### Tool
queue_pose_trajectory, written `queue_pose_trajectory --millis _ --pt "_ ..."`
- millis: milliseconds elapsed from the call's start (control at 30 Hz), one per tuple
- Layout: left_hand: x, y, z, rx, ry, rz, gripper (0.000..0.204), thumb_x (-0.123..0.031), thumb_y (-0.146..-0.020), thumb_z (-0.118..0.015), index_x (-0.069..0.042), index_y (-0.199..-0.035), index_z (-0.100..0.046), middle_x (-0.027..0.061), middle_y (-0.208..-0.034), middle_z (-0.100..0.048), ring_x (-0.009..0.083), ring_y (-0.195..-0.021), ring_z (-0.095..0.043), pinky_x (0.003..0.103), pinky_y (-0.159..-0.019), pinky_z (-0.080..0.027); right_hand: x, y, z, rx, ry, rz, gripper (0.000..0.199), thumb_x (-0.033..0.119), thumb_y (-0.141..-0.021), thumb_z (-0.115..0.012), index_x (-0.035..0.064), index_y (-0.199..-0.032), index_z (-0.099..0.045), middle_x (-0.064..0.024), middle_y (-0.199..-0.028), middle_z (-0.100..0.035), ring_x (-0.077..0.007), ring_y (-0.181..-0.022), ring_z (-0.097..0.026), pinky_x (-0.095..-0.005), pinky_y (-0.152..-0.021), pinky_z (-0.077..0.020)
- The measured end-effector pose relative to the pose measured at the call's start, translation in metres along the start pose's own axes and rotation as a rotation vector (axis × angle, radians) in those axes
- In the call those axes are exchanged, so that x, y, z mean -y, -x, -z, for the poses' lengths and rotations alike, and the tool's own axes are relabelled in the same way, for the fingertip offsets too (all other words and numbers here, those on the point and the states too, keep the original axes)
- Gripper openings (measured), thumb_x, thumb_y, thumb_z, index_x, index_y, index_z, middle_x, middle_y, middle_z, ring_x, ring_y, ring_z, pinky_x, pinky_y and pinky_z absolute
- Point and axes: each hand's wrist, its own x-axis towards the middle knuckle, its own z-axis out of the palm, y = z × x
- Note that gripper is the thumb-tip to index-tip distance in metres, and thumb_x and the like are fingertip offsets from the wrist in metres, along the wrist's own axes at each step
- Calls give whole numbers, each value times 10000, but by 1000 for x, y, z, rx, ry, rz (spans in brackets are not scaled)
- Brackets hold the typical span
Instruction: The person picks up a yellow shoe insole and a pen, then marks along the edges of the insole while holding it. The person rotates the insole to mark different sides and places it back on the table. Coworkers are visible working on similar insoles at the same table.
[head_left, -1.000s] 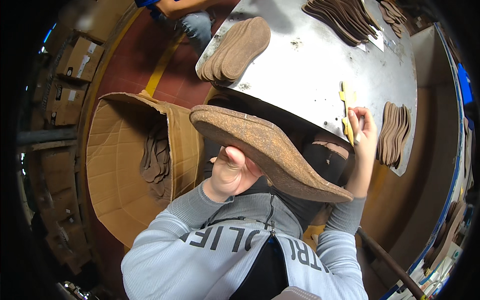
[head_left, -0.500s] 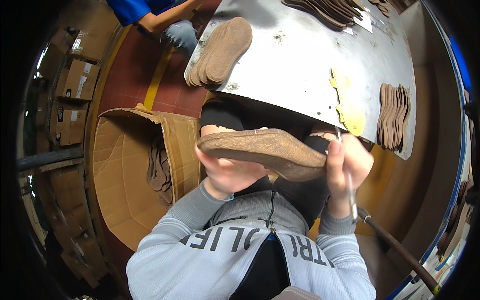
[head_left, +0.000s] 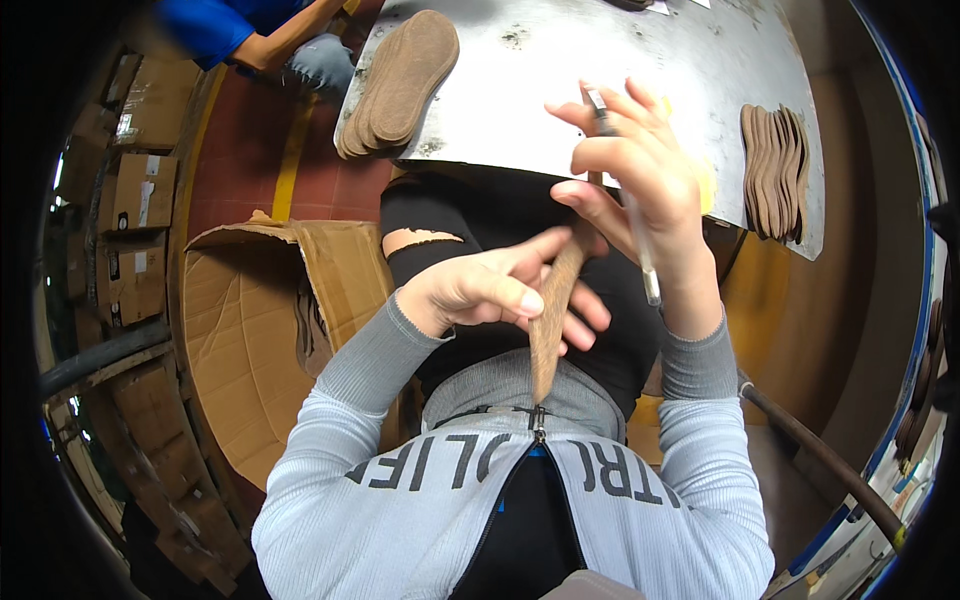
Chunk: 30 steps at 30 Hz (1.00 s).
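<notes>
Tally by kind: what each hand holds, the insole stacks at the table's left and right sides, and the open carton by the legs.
Brown insole in the left hand: 1
Pen in the right hand: 1
Insole stacks, left stack and right stack: 2
Open carton: 1
Total: 5

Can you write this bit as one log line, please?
left hand: holds sole | right hand: holds pen | table: sole stacks left and right | box: open, at left
</notes>
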Motion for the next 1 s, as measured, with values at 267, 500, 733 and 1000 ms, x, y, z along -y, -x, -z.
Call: queue_pose_trajectory --millis 267,500,733,1000 --pt "1 0 -33 -392 -147 -735 949 -102 -735 -662 -309 -1414 -32 260 -1321 -370 382 -1243 -405 506 -962 -434 41 45 10 -178 -511 -220 260 74 -676 -772 62 -809 -550 -195 -1063 -627 -314 -916 -633 -421 -815 -486" --pt "12 -4 -42 -391 -146 -927 961 -128 -753 -652 -335 -1422 6 256 -1351 -303 422 -1266 -353 543 -945 -438 58 50 12 -87 -166 94 226 22 -604 -708 125 -669 -518 -73 -962 -662 -264 -895 -602 -335 -637 -553" --pt "19 -3 -45 -400 -143 -976 949 -133 -782 -622 -349 -1428 39 248 -1347 -301 430 -1264 -351 544 -942 -446 61 46 12 -58 -99 185 179 38 -593 -649 119 -684 -517 -86 -952 -660 -270 -900 -572 -354 -660 -540" --pt "23 -5 -48 -423 -94 -952 921 -133 -794 -604 -347 -1425 32 232 -1343 -297 433 -1262 -352 549 -939 -453 62 47 6 -143 -37 190 244 -6 -664 -711 137 -737 -526 -45 -909 -647 -214 -871 -532 -359 -684 -541"
